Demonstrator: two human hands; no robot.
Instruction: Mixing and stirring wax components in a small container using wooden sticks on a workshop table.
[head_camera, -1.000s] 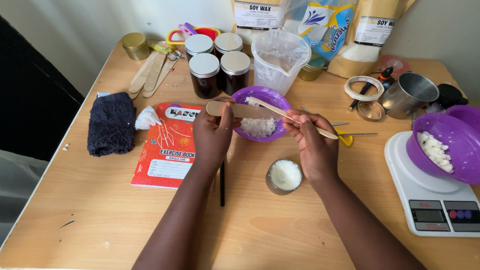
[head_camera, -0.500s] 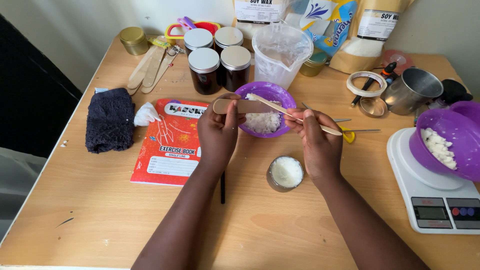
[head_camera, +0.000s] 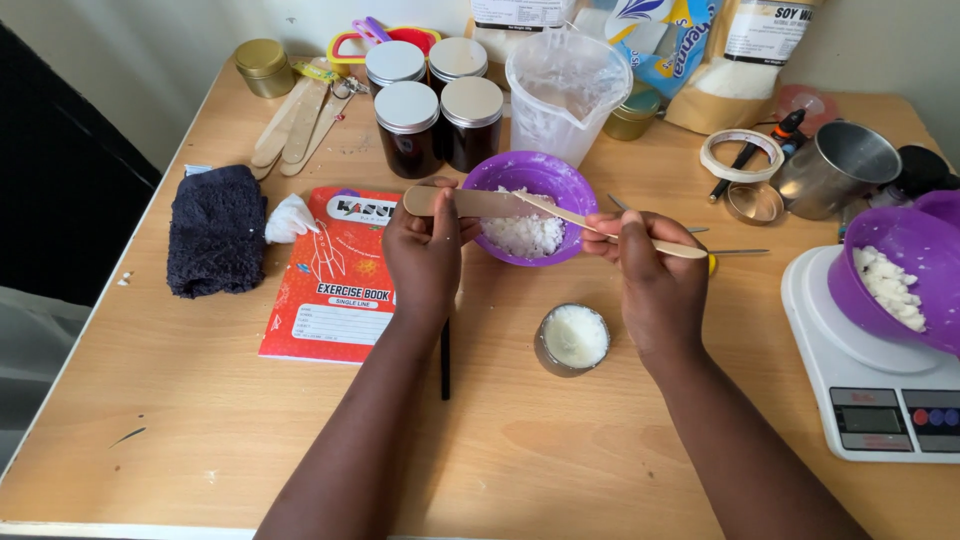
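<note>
My left hand (head_camera: 425, 255) grips a flat wooden stick (head_camera: 470, 203) held level across the rim of a small purple bowl (head_camera: 500, 175) of white wax flakes. My right hand (head_camera: 650, 265) pinches a thinner wooden stick (head_camera: 585, 218) whose tip reaches down into the flakes. Just in front of the bowl, between my wrists, a small round tin (head_camera: 572, 338) holds white wax.
A red exercise book (head_camera: 335, 275), a dark cloth (head_camera: 215, 230) and a black pen (head_camera: 445, 360) lie at the left. Dark lidded jars (head_camera: 440, 110) and a plastic jug (head_camera: 565, 90) stand behind. At the right are a white scale (head_camera: 870, 385) bearing a purple bowl (head_camera: 880, 285), a steel cup (head_camera: 835, 170) and a tape roll (head_camera: 742, 155).
Both hands and their sticks have kept nearly the same pose over the purple bowl; only the view has shifted slightly.
</note>
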